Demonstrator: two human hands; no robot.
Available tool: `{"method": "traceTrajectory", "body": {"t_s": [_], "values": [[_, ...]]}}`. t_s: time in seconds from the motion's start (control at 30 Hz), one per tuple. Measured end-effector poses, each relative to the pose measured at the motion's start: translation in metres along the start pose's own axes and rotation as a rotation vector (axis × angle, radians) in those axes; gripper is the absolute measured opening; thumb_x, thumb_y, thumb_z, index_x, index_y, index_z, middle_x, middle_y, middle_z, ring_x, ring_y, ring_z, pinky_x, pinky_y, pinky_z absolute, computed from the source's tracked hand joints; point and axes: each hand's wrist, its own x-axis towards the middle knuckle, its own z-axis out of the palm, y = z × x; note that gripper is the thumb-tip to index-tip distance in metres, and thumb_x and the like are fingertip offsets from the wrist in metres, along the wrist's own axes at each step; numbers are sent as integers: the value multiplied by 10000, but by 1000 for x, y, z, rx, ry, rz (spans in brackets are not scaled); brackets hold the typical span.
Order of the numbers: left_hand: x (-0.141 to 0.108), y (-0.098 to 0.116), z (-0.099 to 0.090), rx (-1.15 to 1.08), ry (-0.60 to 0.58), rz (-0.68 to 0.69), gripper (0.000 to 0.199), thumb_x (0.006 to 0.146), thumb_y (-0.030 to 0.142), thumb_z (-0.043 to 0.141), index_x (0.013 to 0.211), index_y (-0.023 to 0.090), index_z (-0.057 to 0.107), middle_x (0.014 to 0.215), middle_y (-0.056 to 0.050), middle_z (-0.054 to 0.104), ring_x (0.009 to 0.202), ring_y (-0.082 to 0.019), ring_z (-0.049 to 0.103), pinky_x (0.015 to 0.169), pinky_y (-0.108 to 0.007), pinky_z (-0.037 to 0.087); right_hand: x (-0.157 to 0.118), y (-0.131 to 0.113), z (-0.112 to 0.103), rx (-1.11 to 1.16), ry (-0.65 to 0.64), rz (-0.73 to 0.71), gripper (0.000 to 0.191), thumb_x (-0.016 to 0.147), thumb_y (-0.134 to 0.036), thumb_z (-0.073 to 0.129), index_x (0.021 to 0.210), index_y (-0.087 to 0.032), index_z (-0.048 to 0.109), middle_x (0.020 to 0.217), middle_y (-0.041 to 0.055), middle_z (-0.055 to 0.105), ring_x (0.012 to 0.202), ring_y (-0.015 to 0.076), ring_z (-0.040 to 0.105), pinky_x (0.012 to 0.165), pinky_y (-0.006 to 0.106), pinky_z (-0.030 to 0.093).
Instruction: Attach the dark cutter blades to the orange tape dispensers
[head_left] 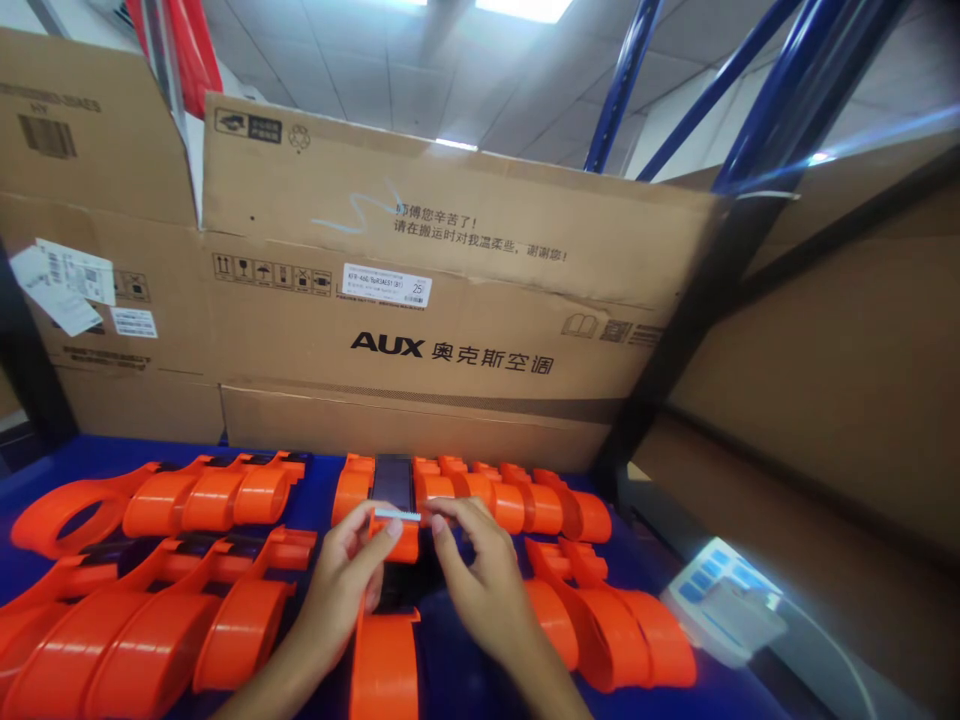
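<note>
In my left hand [358, 560] is an orange plastic tape dispenser [396, 544], held near its head with the thumb on top. A pale serrated blade [397, 515] lies across that head, just under my thumb tip. An orange loop [386, 665] lies below, and it appears to join the held piece. My right hand [480, 565] is just right of the blade, its thumb and index fingertips close together. Anything between those fingertips is too small to make out. Beyond the hands stands a dark, flat-faced block [394, 482].
Orange dispensers lie in rows on the blue surface [315, 570], on the left [161, 650] and right [506, 505]. A white device with blue keys [724, 600] and a cable sits at the right. Cardboard panels [450, 320] wall the back; dark rack posts [675, 330] flank them.
</note>
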Motion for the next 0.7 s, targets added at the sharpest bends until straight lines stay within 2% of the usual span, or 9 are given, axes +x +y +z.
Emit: {"method": "traceTrajectory", "body": {"t_s": [0.13, 0.27, 0.47, 0.7], "values": [[-2, -1, 0, -2, -78, 12, 340, 896, 517, 698, 1047, 226, 607, 426, 135, 364, 329, -52, 273, 366, -160, 216, 0, -1, 4, 77, -46, 35, 169, 1009, -315, 595, 1086, -233, 722, 983, 42, 738, 896, 211, 679, 794, 311, 509], [-1, -1, 0, -9, -114, 17, 302, 884, 491, 714, 972, 228, 595, 475, 126, 394, 335, -47, 279, 356, -160, 209, 0, -1, 7, 94, -68, 48, 166, 992, -337, 617, 953, -216, 724, 883, 31, 718, 822, 197, 654, 721, 292, 487], [-5, 5, 4, -44, -99, -1, 314, 849, 479, 752, 958, 222, 610, 508, 116, 412, 365, -42, 263, 363, -160, 201, 1, -5, 2, 131, -47, 33, 156, 972, -341, 639, 912, -217, 712, 861, 29, 705, 801, 199, 627, 693, 296, 472], [-5, 7, 5, -58, -50, 16, 362, 850, 493, 751, 1041, 218, 614, 465, 125, 377, 374, -53, 274, 381, -158, 226, 0, -9, 0, 155, 13, 58, 144, 977, -337, 631, 922, -215, 687, 886, 30, 703, 814, 199, 618, 690, 293, 464]]}}
